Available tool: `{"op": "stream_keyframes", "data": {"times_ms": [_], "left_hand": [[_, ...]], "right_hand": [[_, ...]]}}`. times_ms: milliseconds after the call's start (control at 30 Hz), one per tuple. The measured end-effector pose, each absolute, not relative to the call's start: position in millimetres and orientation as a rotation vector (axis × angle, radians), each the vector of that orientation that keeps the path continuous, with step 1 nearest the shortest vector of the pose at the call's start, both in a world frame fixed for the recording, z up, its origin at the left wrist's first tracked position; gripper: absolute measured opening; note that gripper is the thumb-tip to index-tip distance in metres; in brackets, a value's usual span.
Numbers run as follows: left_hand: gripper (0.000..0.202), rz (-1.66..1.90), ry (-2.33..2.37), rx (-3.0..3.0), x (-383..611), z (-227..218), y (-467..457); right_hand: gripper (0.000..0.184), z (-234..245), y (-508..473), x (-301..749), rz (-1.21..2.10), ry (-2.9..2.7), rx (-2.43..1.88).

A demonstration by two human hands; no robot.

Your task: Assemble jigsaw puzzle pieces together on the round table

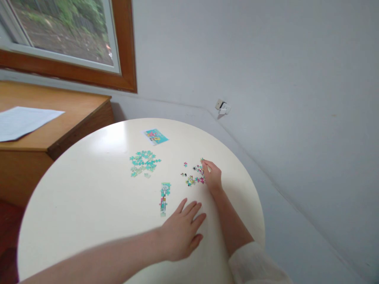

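Observation:
My left hand [182, 232] rests palm down over the table with its fingers spread, holding nothing. Just beyond its fingertips, to the left, lies a narrow joined strip of jigsaw [164, 199] showing a cartoon figure. My right hand [213, 176] is pinched at the fingertips, where a small puzzle piece [202, 159] shows. Beneath and beside that hand is a loose group of multicoloured puzzle pieces [190, 181], partly hidden by the fingers. Farther left spreads a pile of mostly teal and pale green puzzle pieces [143, 162].
A small picture card [156, 136] lies toward the far side of the round white table [89, 205]. At left, a wooden cabinet [79, 103] holds a paper sheet [26, 121]. A wall with a plugged socket [222, 107] borders the table's right side.

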State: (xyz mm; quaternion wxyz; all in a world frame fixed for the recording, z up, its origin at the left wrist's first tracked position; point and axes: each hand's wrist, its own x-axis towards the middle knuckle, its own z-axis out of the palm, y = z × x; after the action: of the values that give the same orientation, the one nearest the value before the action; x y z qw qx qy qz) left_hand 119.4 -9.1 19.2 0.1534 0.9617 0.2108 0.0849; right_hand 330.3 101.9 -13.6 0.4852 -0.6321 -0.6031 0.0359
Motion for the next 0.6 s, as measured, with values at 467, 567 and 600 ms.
{"op": "stream_keyframes", "data": {"times_ms": [467, 567, 600], "left_hand": [[0.051, 0.295, 0.601, 2.767, 119.1, 14.5, -8.7], [0.051, 0.286, 0.605, 2.761, 118.7, 16.5, -8.7], [0.051, 0.28, 0.604, 2.759, 118.6, 16.8, -8.7]], "right_hand": [[0.026, -11.1, 103.0, 329.3, 0.354, -1.036, -1.41], [0.029, -13.2, 104.0, 331.3, 0.341, -1.046, -1.425], [0.03, -14.0, 104.2, 331.9, 0.334, -1.055, -1.434]]}}
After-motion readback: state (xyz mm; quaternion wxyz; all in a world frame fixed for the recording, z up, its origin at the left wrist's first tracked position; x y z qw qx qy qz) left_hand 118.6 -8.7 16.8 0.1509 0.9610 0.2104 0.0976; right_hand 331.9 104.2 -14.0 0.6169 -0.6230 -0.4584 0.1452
